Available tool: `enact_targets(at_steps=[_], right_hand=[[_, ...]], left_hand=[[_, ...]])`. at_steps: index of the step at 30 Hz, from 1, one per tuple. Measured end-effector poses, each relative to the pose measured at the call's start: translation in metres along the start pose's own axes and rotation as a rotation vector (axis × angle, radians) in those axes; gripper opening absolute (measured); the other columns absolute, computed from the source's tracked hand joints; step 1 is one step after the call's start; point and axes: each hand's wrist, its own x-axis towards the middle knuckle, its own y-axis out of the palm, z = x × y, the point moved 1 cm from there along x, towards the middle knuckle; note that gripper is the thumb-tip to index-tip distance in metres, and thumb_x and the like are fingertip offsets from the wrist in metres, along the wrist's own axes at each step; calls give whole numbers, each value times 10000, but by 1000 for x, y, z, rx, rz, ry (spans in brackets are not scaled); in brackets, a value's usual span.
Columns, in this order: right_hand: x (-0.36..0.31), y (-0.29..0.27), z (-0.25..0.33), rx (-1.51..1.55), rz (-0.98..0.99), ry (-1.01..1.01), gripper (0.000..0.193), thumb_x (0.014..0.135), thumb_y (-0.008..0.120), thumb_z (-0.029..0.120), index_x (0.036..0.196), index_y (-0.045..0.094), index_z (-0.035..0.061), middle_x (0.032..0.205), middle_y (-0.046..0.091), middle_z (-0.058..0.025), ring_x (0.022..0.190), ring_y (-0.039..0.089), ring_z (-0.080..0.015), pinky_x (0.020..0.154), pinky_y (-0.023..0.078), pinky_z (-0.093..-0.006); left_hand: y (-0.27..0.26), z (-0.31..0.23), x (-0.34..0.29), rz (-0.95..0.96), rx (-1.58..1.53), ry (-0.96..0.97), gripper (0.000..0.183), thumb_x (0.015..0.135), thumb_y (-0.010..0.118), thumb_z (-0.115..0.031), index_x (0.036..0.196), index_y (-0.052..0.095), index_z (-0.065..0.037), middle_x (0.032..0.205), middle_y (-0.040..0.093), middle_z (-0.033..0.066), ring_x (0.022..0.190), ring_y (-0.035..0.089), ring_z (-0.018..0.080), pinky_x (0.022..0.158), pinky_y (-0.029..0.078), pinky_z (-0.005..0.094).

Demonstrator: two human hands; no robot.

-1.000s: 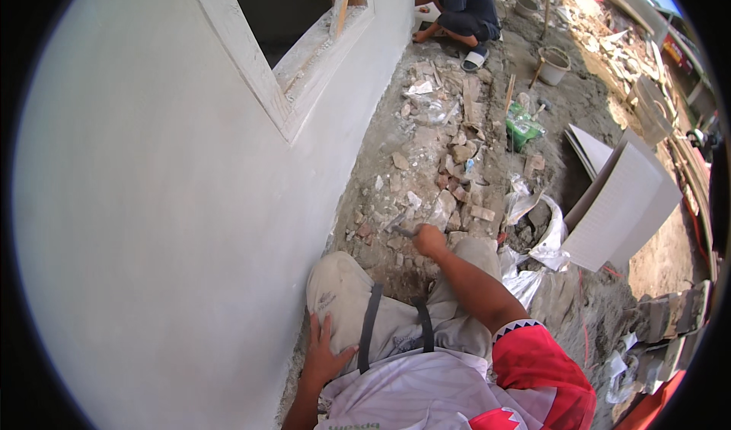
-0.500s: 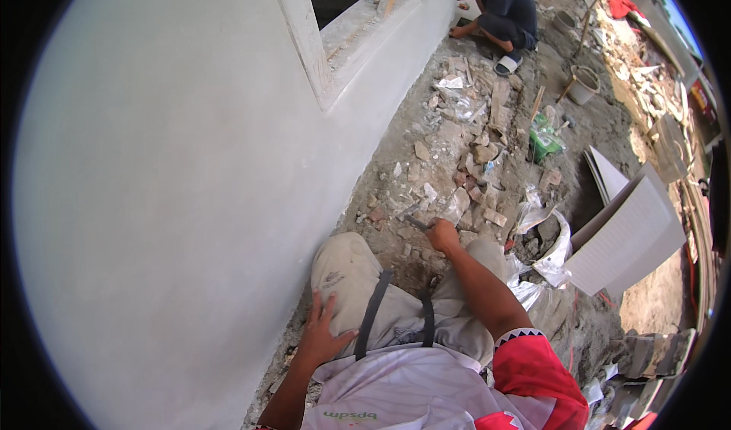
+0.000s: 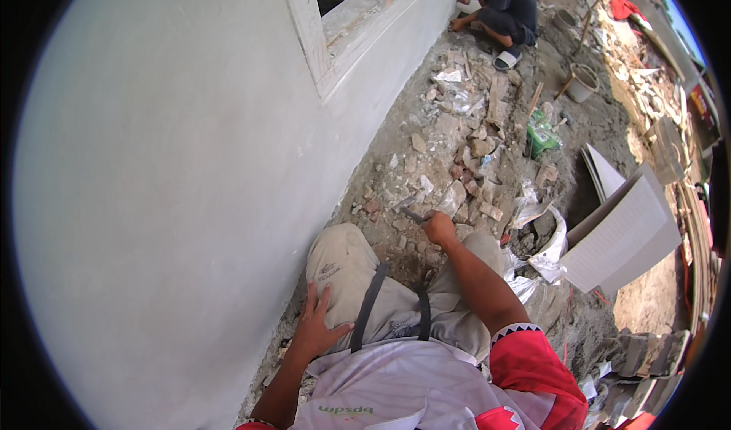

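My right hand [image 3: 439,228] is closed around a short tool with a dark shaft [image 3: 413,215]. Its thin greyish end points away to the left, just over the rubble [image 3: 426,190], and its exact kind is too small to make out. My left hand [image 3: 314,327] rests on my left thigh with its fingers spread, holding nothing. Both knees of my pale, stained trousers [image 3: 340,256] are bent in front of me. Broken bricks, stones and dusty earth lie just beyond my knees, beside the foot of the smooth grey wall [image 3: 183,201].
A person [image 3: 504,11] squats by the wall ahead, near the window frame [image 3: 329,79]. Buckets [image 3: 583,84], a green plastic bag [image 3: 542,137], a torn white sack [image 3: 554,247] and a bent pale sheet [image 3: 624,236] stand or lie to the right. Planks line the far right.
The view has shifted slightly. My right hand keeps its grip on the tool over the rubble, and my left hand stays on my thigh.
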Motion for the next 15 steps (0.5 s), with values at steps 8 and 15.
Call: enact_targets(at_steps=[8, 15], right_hand=[[2, 3, -3, -9, -12, -14, 237, 801, 641, 202, 997, 735, 106, 966, 708, -204, 939, 680, -380, 844, 542, -454], [1, 3, -5, 2, -11, -18, 240, 808, 651, 210, 1004, 731, 97, 955, 706, -218, 933, 681, -386, 839, 542, -455]], left_hand=[[-1, 1, 2, -7, -11, 27, 1048, 733, 810, -473, 1552, 241, -152, 1602, 59, 274, 1429, 255, 472, 1122, 346, 465], [-3, -1, 4, 28, -40, -10, 1069, 721, 818, -468, 1558, 228, -164, 1605, 48, 270, 1440, 247, 455, 1128, 341, 458]])
